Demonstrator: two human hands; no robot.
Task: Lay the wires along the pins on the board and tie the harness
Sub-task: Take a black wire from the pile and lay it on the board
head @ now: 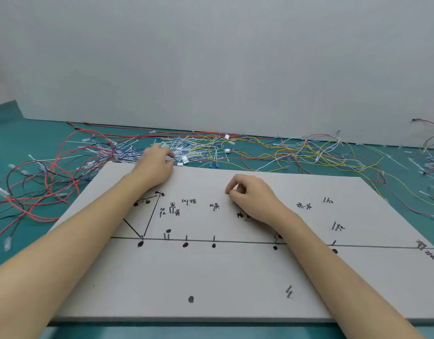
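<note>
**Bare board, wires not yet laid**

A pale grey board (235, 277) lies flat on a teal table (27, 143), close to the viewer. Short metal pins (214, 238) stand along a black line drawn across it, with more pins further back beside handwritten labels and black dots. No wire runs along any pin, so the laying appears not to have begun, and all tying is left to do.

The wires (64, 172) lie in a loose tangle on the table beyond the board's far edge: red and black ones at the left, yellow, white and blue ones towards the right, mixed with white cable ties (137, 152) and small white connectors.

The left hand (154, 165) reaches over the board's far edge into the tangle. Its fingers curl down among the ties and wires; whether they pinch anything cannot be told.

The right hand (250, 192) rests on the board near its middle, fingers curled in loosely, thumb against the forefinger, seemingly holding nothing.

A plain grey wall (211, 57) stands behind.
</note>
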